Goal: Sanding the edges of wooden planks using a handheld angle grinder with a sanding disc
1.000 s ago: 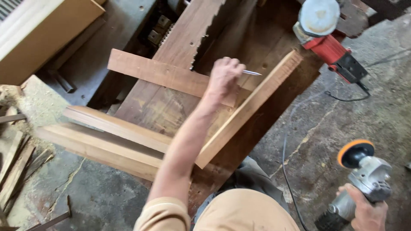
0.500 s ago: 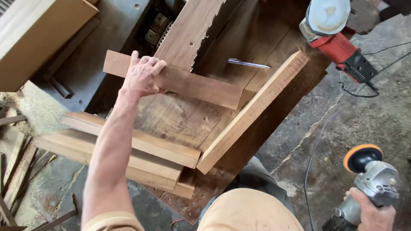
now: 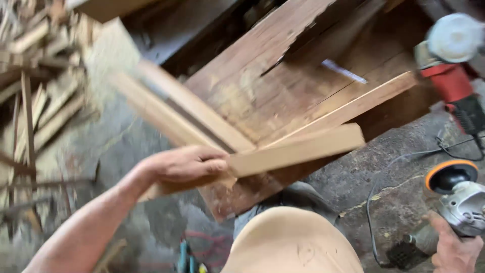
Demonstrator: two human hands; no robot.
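Left hand (image 3: 184, 164), arm outstretched, fingers closed around one end of a short wooden board (image 3: 295, 150) held above the worktop (image 3: 262, 96) edge. Motion blur obscures the scrap wood pile (image 3: 35, 96). One long plank (image 3: 348, 108) lies behind. Right hand (image 3: 454, 250), partly cut off, wrapped around one grey angle grinder (image 3: 457, 194).

Pale matt wood board (image 3: 298, 149); rough dark wooden workbench (image 3: 262, 86).

Left hand (image 3: 184, 164) closed on board (image 3: 295, 150), forearm extended (blurred); right hand (image 3: 454, 247), right of board, grips grinder (image 3: 454, 199).
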